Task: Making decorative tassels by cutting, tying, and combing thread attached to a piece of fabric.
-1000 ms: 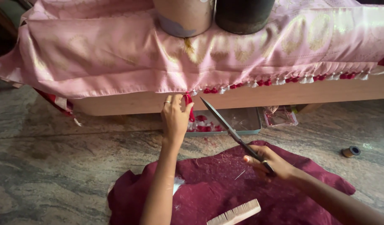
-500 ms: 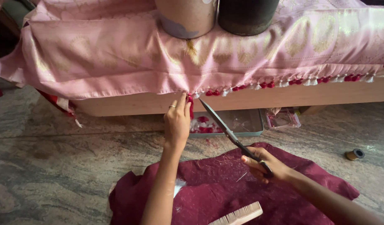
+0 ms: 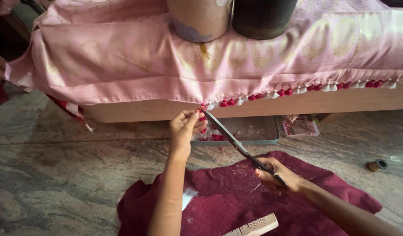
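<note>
Both hands [image 3: 186,129] on one tassel [image 3: 203,118].

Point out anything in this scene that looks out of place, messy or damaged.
Loose red thread scraps litter the stone floor and the maroon cloth below the pink fabric's tassel edge, where the left hand pinches a tassel and the right hand holds scissors. A thread spool lies stray on the floor. Nothing looks damaged.
</note>
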